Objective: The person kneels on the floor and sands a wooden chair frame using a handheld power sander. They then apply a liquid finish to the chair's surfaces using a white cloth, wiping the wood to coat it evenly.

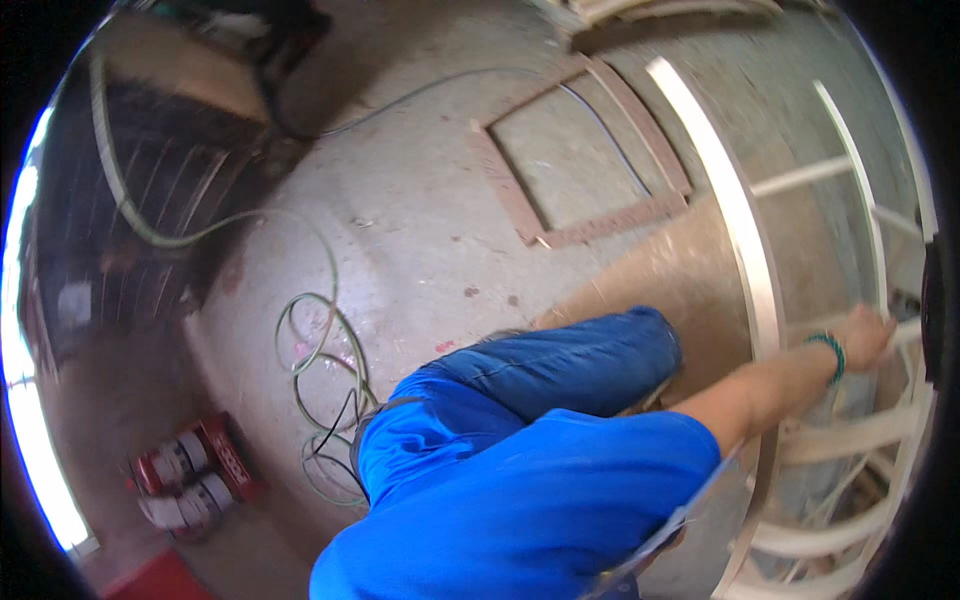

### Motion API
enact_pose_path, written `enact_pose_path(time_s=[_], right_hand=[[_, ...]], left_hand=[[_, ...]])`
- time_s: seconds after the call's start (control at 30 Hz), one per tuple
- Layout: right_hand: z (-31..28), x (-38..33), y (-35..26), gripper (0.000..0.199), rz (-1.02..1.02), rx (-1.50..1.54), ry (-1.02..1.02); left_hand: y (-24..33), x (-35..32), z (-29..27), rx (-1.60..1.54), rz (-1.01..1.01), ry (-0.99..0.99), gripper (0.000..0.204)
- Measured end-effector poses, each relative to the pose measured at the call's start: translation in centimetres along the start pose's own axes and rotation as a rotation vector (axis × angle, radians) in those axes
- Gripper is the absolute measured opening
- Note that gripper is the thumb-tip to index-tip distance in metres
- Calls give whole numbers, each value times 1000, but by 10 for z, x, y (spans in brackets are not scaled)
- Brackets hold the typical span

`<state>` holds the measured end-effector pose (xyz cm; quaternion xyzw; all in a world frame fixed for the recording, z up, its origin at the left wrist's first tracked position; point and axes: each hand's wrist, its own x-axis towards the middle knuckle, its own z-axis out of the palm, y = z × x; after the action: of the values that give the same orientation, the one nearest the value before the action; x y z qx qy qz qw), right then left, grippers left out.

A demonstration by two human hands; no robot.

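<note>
My left arm, in a blue sleeve with a green band at the wrist, stretches out to the right. The left hand [864, 338] is closed round a rail of a pale wooden frame [850, 432] with curved slats and long uprights. Below my sleeve only a sliver of my right hand [672, 552] shows; its fingers are hidden. A thin pale strip [682, 518] runs past it, and I cannot make out what it is. My bent leg in blue jeans [570, 360] lies beside the frame.
A flat brown rectangular frame [515, 190] lies on the concrete floor. A green hose [335, 330] coils behind me. Red and white cylinders [185, 475], like fire extinguishers, are at lower left. A dark slatted stack [130, 200] stands at the left; more curved wood [680, 10] is at the top.
</note>
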<state>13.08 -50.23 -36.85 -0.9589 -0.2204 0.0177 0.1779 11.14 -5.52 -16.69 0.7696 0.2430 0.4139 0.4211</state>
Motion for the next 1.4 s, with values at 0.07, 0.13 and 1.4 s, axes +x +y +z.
enact_pose_path(time_s=[0.07,0.13,1.4], right_hand=[[-31,-36,34,24,80,-156,-21],[-43,-39,35,27,89,33,11],[-58,61,-219,9,34,823,386]], left_hand=[[0,6,0,109,-3,-67,44],[-17,15,-16,145,-72,-104,43],[-8,8,-14,192,86,-63,39]])
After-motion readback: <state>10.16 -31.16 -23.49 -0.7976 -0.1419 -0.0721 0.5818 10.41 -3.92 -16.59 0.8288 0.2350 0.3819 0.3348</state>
